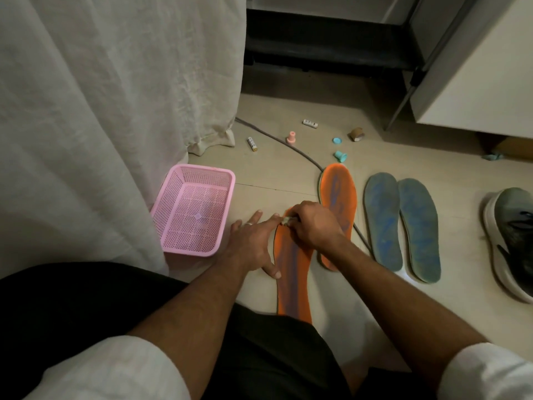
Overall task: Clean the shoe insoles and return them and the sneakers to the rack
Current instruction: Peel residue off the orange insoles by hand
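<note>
An orange insole (294, 278) lies on the floor in front of me. My left hand (253, 243) presses flat on its left edge, fingers spread, thumb on the insole. My right hand (311, 226) grips a small pale cleaning piece (286, 221), brush or cloth I cannot tell, against the insole's toe end. A second orange insole (338, 197) lies just to the right, partly under my right hand. Two blue-grey insoles (382, 220) (419, 229) lie side by side further right. A dark sneaker (512, 241) with a white sole sits at the right edge.
A pink plastic basket (194, 210) stands left of my hands, against a white curtain (101, 96). A grey cable (288, 145) runs across the floor under the insoles. Small items lie beyond: two batteries (251, 143), pink and teal caps (290, 139), a tape roll (357, 134). White furniture (476, 67) stands at the back right.
</note>
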